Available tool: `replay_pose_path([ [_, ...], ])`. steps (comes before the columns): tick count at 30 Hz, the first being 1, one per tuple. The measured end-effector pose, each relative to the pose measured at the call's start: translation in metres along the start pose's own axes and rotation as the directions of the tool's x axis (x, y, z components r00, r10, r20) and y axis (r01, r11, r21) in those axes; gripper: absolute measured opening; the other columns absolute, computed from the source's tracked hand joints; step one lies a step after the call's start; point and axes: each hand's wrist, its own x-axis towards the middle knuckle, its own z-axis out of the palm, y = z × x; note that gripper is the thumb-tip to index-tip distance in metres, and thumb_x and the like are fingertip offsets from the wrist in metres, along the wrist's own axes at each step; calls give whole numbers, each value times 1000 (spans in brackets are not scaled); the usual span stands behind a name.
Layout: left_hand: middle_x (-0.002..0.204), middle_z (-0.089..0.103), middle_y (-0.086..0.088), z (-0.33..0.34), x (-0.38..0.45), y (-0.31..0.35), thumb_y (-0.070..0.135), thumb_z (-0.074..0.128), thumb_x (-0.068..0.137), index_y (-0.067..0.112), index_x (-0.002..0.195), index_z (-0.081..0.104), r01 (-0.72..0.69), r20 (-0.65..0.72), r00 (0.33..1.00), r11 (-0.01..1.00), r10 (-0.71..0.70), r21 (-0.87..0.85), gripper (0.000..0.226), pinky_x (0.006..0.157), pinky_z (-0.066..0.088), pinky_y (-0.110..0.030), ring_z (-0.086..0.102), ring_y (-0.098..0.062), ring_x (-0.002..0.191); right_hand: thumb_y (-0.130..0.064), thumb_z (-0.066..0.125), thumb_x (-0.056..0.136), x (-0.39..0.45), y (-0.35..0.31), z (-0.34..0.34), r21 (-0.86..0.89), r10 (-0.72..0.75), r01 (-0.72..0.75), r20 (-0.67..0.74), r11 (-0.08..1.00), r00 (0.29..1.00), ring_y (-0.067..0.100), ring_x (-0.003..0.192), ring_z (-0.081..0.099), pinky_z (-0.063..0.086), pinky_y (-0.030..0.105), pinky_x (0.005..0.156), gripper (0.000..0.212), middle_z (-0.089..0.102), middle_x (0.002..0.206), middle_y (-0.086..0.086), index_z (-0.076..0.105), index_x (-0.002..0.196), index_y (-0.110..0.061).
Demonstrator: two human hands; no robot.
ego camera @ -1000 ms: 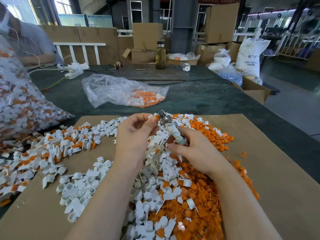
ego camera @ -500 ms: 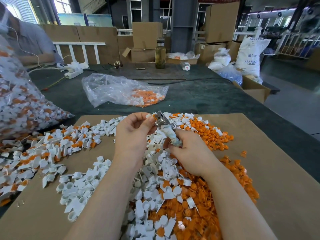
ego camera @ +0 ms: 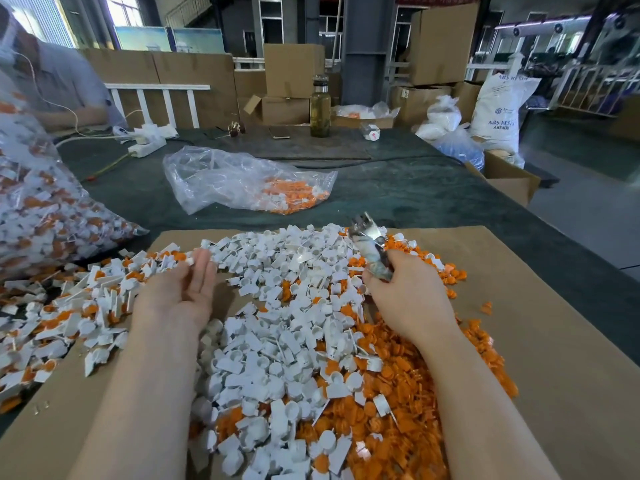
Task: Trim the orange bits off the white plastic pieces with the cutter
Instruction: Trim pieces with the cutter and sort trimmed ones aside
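Orange bits (ego camera: 398, 393) and white pieces (ego camera: 277, 341) lie mixed in a big heap on brown cardboard (ego camera: 554, 341) that covers the near part of the desk (ego camera: 415, 195). The left hand (ego camera: 180, 292) hangs over the left side of the heap with straight, relaxed fingers, and one small white piece (ego camera: 189, 261) is at its fingertips. The right hand (ego camera: 405, 299) grips the cutter (ego camera: 370, 247) by its handle, the metal head pointing up and away. Behind the cardboard lies a clear bag (ego camera: 242, 181) with some orange bits inside. A fuller bag (ego camera: 41, 209) stands at the left.
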Motion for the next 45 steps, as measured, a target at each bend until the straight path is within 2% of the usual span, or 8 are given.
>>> replay_pose_path([
  [13,107,67,-11,-16,10,16,7,47,102,4,138,50,-104,-11,994,948,106,-300,36,78,61,-27,71,-16,94,-31,60,85,4,18,-6,-245,206,-155,197,957,959,13,67,57,40,26,49,9,60,76,-5,56,80,-24],
  [18,80,75,2,-3,-2,6,14,67,92,11,101,68,-161,104,986,928,133,335,9,56,54,-17,67,-1,60,-36,64,83,3,20,-7,-339,180,-78,281,938,942,12,71,55,41,27,53,16,55,78,-7,52,79,-26],
  [20,86,75,2,2,-5,-6,15,71,89,17,95,70,-265,221,962,755,162,600,6,67,57,-23,67,-6,69,-40,63,83,4,21,-8,-348,172,-65,287,935,942,14,72,55,41,28,54,18,55,79,-6,53,80,-26],
  [23,86,72,7,2,-12,-26,21,73,88,28,87,72,-473,436,881,292,185,831,8,69,49,-26,64,-9,75,-42,64,84,4,22,-7,-347,175,-50,337,936,925,13,74,57,42,28,55,18,58,81,-6,58,88,-25],
  [28,102,69,7,0,-5,-47,27,67,93,26,110,71,-539,612,777,-348,146,767,18,76,48,-26,63,-12,84,-36,63,86,4,21,-4,-345,176,-54,331,937,927,12,71,56,40,26,51,15,58,80,-4,58,88,-23],
  [30,115,68,1,-1,-3,-51,28,66,93,24,115,71,-509,638,755,-476,153,717,23,76,42,-23,63,-16,93,-35,65,87,3,22,-4,-343,189,-79,302,936,934,12,69,56,38,26,50,15,58,79,-4,57,89,-22],
  [42,85,71,8,-2,-8,-47,27,59,98,28,100,74,-526,673,697,-461,248,715,15,55,42,-21,57,-5,54,-41,59,91,-2,11,1,-341,164,-109,137,934,977,10,65,51,34,25,47,29,53,75,-7,41,73,-27],
  [45,78,71,11,2,-11,-47,23,62,96,23,101,76,-591,640,702,-246,313,768,14,53,41,-14,61,-3,55,-41,57,92,1,6,-2,-184,137,-127,44,975,990,8,64,50,34,25,48,24,53,74,-8,43,78,-28],
])
